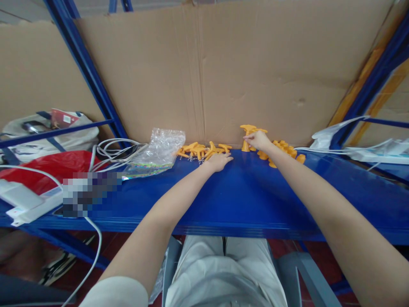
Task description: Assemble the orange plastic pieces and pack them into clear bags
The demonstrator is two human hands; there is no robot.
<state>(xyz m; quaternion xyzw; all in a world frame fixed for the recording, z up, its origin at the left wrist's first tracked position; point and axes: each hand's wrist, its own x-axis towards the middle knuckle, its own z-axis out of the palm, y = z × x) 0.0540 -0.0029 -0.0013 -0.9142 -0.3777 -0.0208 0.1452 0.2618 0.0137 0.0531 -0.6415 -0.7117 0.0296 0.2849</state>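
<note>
My left hand (pixel 220 162) lies spread on the blue table (pixel 233 200), beside a pile of yellow Y-shaped pieces (pixel 198 150) with small metal chains. Farther right, my right hand (pixel 258 140) has its fingers pinched at a standing yellow piece with a T-shaped top (pixel 246 145). A second yellow top shows just behind that hand. Right of it stands a group of short yellow cylindrical pieces (pixel 286 149), partly hidden by my right wrist.
A clear plastic bag (pixel 164 147) lies left of the pile. Farther left are white cables (pixel 111 149), a red bag (pixel 64 166) and a white power strip (pixel 32 200). Cardboard (pixel 239 72) stands behind; blue posts flank the table.
</note>
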